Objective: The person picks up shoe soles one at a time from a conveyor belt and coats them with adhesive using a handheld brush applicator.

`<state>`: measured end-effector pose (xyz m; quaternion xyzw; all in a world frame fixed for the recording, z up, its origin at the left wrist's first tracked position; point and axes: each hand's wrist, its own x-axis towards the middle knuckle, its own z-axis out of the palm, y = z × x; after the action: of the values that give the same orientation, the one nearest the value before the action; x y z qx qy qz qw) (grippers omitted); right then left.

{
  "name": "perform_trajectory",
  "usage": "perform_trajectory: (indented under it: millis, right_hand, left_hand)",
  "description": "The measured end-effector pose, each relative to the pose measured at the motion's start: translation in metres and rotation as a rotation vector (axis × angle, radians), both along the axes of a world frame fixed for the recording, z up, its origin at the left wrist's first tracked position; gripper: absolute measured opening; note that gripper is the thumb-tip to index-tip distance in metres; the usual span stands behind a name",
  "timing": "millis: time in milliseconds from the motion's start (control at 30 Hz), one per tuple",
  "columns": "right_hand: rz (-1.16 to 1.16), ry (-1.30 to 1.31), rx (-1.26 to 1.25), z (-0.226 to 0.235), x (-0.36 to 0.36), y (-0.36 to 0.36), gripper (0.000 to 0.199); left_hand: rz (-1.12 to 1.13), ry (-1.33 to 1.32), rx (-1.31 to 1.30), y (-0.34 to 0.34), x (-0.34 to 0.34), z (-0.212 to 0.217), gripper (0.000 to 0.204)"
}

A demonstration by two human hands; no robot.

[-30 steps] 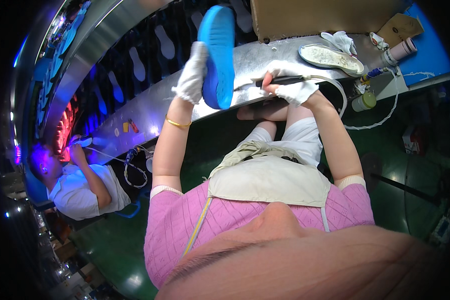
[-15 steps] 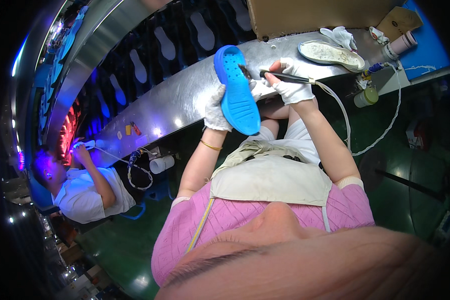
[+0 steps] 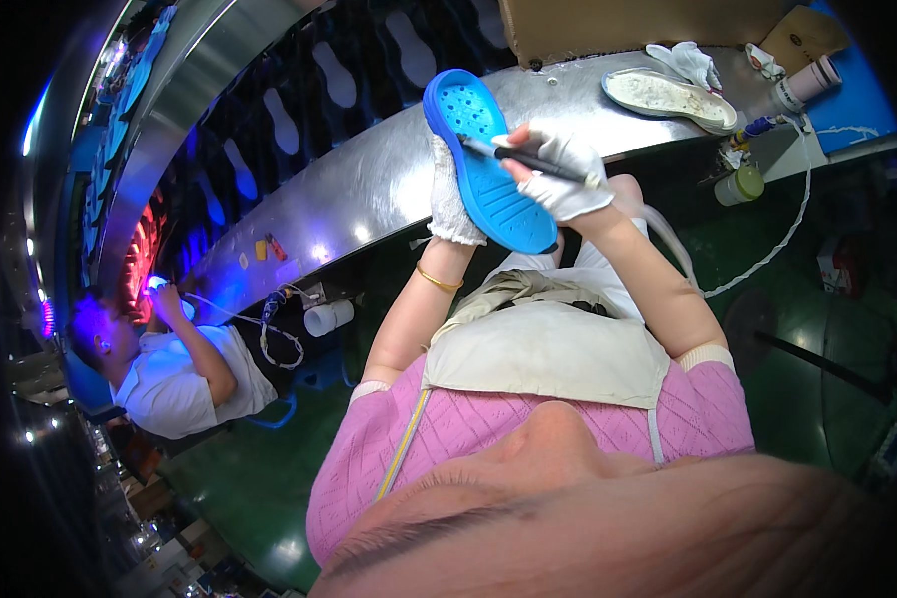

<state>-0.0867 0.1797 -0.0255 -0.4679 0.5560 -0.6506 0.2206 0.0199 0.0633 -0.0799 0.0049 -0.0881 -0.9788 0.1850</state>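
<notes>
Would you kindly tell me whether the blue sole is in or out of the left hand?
In: the gloved left hand holds the blue sole along its left edge.

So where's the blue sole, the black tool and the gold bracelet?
Blue sole [image 3: 486,189]: head view, on the middle of its upward face.
Black tool [image 3: 550,167]: head view, on its dark handle.
Gold bracelet [image 3: 438,284]: head view, on the middle of its visible band.

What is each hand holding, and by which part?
The left hand holds the blue sole along its left side, near the middle. The right hand holds a slim black tool by its handle, toward the tip.
</notes>
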Motion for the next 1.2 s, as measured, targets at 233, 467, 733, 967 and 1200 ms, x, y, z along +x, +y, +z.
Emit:
perform_trajectory:
  millis: [233, 467, 733, 967, 1200]
  right_hand:
    - [0.001, 0.064, 0.116, 0.004, 0.01, 0.01, 0.026]
    - [0.195, -0.18, 0.271, -0.001, 0.01, 0.014, 0.022]
    - [0.227, -0.054, 0.197, 0.001, 0.013, 0.016, 0.023]
    - [0.049, -0.227, 0.092, 0.016, -0.02, 0.024, 0.015]
    - [0.291, -0.358, 0.063, 0.011, 0.018, 0.025, 0.015]
  left_hand:
    - [0.308, -0.354, -0.225, -0.019, 0.002, -0.002, 0.063]
    - [0.234, -0.213, -0.119, -0.039, 0.01, 0.003, 0.064]
    - [0.092, -0.025, -0.125, -0.041, 0.008, 0.024, 0.078]
    - [0.147, 0.11, -0.158, 0.004, 0.017, 0.043, 0.092]
    - [0.087, 0.229, -0.098, -0.006, 0.005, 0.032, 0.092]
